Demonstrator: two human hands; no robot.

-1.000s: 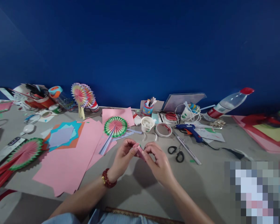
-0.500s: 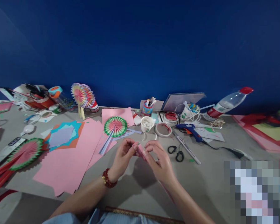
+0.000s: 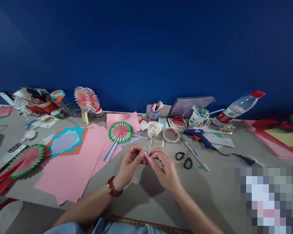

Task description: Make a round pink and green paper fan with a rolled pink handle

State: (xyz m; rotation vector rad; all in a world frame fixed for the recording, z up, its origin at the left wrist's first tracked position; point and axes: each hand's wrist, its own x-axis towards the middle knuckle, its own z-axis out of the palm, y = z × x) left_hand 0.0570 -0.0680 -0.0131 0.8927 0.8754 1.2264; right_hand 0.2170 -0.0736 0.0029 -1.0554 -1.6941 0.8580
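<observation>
A small folded strip of pink paper [image 3: 146,156] is pinched between both hands above the middle of the table. My left hand [image 3: 130,164], with a red bead bracelet [image 3: 114,187] at the wrist, grips its left end between thumb and fingers. On the other side, my right hand [image 3: 166,169] holds the strip with thumb and bent fingers. Fingers cover part of the paper. Beyond the hands lies a pink and green pleated paper fan [image 3: 120,132]. Black-handled scissors [image 3: 185,159] rest to the right of my right hand.
Pink sheets [image 3: 73,172] spread over the left. A paper cup [image 3: 154,129], a tape roll [image 3: 171,135], a cutter knife [image 3: 196,155] and a blue glue gun [image 3: 200,136] lie beyond and to the right. A bottle [image 3: 236,109] leans at the back right.
Both hands remain nearly in place, pinching the pink paper. The right hand's fingers have shifted slightly along the strip, and its wrist has turned a little.
</observation>
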